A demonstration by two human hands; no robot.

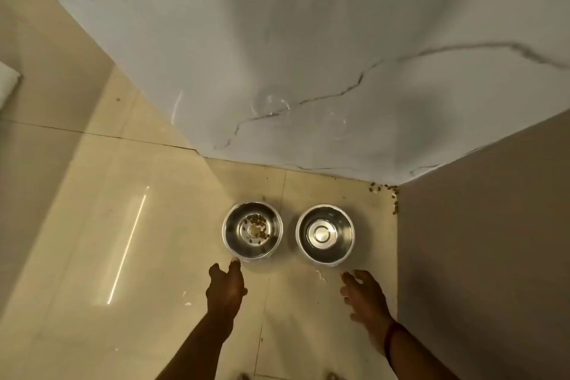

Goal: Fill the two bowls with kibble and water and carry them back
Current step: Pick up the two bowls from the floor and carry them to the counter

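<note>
Two steel bowls stand side by side on the beige floor tiles near a corner. The left bowl [234, 236] has a few brown kibble pieces on its bottom. The right bowl [345, 244] shows only a shiny bottom; whether it has water in it I cannot tell. My left hand [225, 287] reaches down with fingers apart, one fingertip touching the left bowl's near rim. My right hand [365, 296] hovers open just below the right bowl, not touching it. Neither hand holds anything.
A white marble wall [308, 55] rises just behind the bowls. A grey wall [481, 256] closes the right side. Spilled kibble [388, 191] lies in the corner. The tiled floor [123, 225] stretches out to the left.
</note>
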